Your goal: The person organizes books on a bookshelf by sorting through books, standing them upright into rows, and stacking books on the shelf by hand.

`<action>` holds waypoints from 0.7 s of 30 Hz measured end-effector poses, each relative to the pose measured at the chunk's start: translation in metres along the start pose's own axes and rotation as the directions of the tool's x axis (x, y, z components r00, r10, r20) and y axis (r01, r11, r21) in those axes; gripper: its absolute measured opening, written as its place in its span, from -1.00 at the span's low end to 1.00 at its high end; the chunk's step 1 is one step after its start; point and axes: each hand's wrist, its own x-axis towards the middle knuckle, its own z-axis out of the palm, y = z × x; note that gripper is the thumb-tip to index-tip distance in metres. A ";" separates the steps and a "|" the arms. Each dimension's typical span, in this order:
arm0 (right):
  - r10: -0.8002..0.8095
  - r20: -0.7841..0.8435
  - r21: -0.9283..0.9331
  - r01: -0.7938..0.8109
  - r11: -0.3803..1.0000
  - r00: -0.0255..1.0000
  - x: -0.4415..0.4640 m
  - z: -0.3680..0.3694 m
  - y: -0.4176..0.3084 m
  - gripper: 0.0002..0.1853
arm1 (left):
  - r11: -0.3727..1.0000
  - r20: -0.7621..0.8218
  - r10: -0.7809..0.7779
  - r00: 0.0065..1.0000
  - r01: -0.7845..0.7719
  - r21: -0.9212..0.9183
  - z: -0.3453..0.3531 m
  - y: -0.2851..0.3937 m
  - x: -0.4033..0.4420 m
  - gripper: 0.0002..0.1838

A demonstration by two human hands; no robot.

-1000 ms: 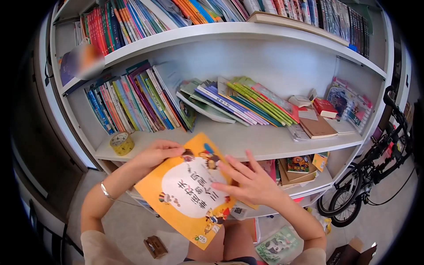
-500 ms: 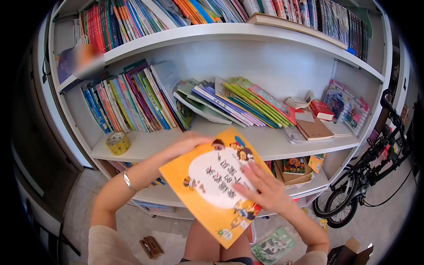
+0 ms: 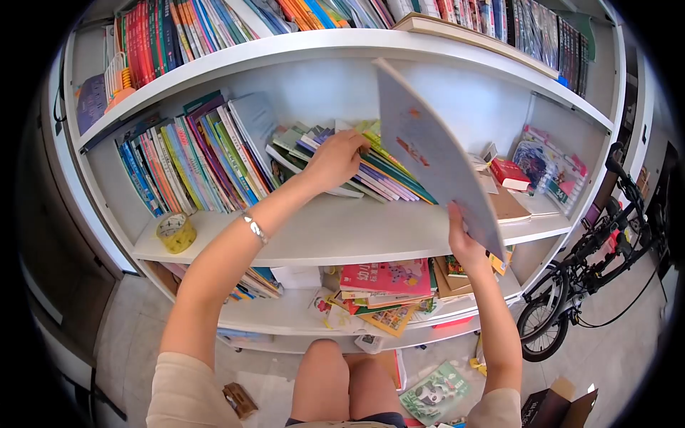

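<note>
My right hand (image 3: 465, 241) grips the lower edge of a thin book (image 3: 435, 157) with a pale grey-lavender cover and small orange figures. It stands nearly upright in front of the middle shelf and hides part of what is behind it. My left hand (image 3: 340, 158), wearing a silver bracelet, reaches onto that shelf. Its fingers are curled at the upper edges of the leaning green books (image 3: 389, 153), beside several purple-spined books (image 3: 378, 182); the fingertips are partly hidden.
Upright books (image 3: 207, 153) fill the shelf's left side, with a yellow tape roll (image 3: 176, 232) in front. A red book (image 3: 509, 174) lies on the right. Below is a book pile (image 3: 385, 277). A panda-cover book (image 3: 435, 394) and a folding bicycle (image 3: 571, 285) are on the floor.
The yellow book that both hands held low is no longer seen face-on; a book with a pale side showing is now raised at right. My left hand has moved up to the leaning books.
</note>
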 end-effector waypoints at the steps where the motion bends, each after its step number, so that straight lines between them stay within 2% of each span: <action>1: -0.036 0.011 -0.006 0.036 0.999 0.999 0.006 0.002 -0.002 -0.87 | 0.998 -0.033 -0.016 0.999 0.014 -0.063 0.009 -0.010 0.004 -0.74; 2: -0.071 0.022 -0.012 0.071 0.997 0.997 0.013 0.004 -0.005 -0.82 | 0.997 -0.003 -0.050 0.999 0.050 -0.052 0.007 -0.009 0.009 -0.74; 4: -0.110 0.093 -0.030 0.113 0.993 0.990 0.019 0.003 -0.004 -0.54 | 0.992 0.056 -0.119 0.991 0.121 -0.027 0.004 -0.008 0.016 -0.74; 5: -0.112 0.105 -0.019 0.115 0.993 0.988 0.020 0.005 -0.001 -0.50 | 0.984 0.046 -0.133 0.990 0.137 -0.111 0.006 -0.013 0.020 -0.73; 8: -0.113 0.154 -0.005 0.115 0.993 0.982 0.024 0.012 0.005 -0.42 | 0.938 0.199 -0.248 0.948 0.287 -0.195 0.004 -0.028 0.023 -0.71; 11: -0.071 0.298 -0.056 0.091 0.994 0.952 0.030 0.011 0.002 -0.35 | 0.819 0.150 -0.327 0.933 0.359 -0.448 0.004 -0.029 0.025 -0.72; 14: -0.131 0.372 -0.087 0.175 0.981 0.919 0.030 0.013 0.006 -0.31 | 0.794 0.197 -0.374 0.906 0.423 -0.437 -0.004 -0.029 0.029 -0.66; 15: -0.156 0.326 -0.071 0.188 0.980 0.933 0.030 0.013 0.006 -0.32 | 0.808 0.254 -0.369 0.894 0.444 -0.388 -0.012 -0.021 0.032 -0.57; 18: -0.201 0.156 -0.063 0.213 0.975 0.967 0.025 0.012 0.006 -0.38 | 0.811 0.382 -0.318 0.868 0.458 -0.365 -0.007 -0.035 0.041 -0.50; 19: -0.199 0.084 -0.092 0.207 0.974 0.976 0.024 0.010 0.008 -0.42 | 0.801 0.347 -0.247 0.905 0.393 -0.452 -0.004 -0.038 0.040 -0.41; 21: -0.212 -0.046 -0.165 0.202 0.965 0.976 0.021 0.011 0.017 -0.59 | 0.755 0.392 -0.277 0.877 0.451 -0.476 -0.008 -0.033 0.044 -0.39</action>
